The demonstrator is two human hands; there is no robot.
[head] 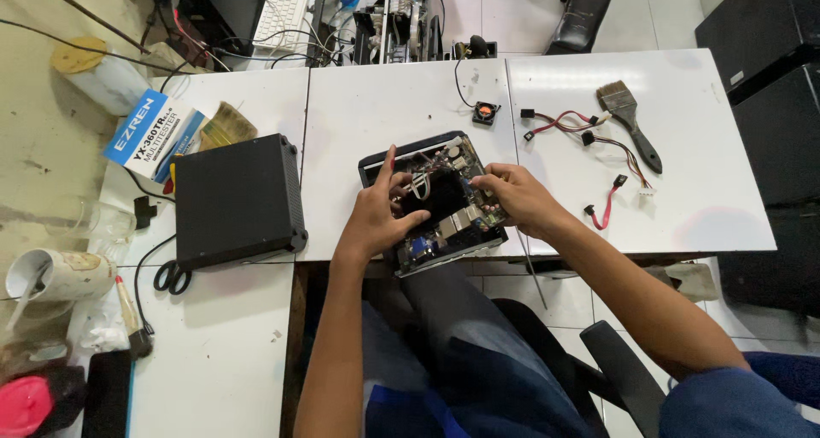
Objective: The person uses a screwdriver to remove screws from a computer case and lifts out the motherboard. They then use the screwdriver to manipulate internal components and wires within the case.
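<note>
An opened small computer case (431, 201) with its circuit board exposed lies at the near edge of the white table (384, 105). My left hand (377, 212) rests on the board's left side, fingers spread, index finger pointing up over the case's rim. My right hand (512, 197) sits on the board's right side, fingertips pressed among the components. Neither hand holds a separate object.
A black box-shaped cover (239, 201) lies to the left, with scissors (172, 277) by its corner. A paintbrush (630, 122), red and black cables (589, 139) and a small fan (485, 112) lie to the right. A blue and white box (154, 135) sits far left.
</note>
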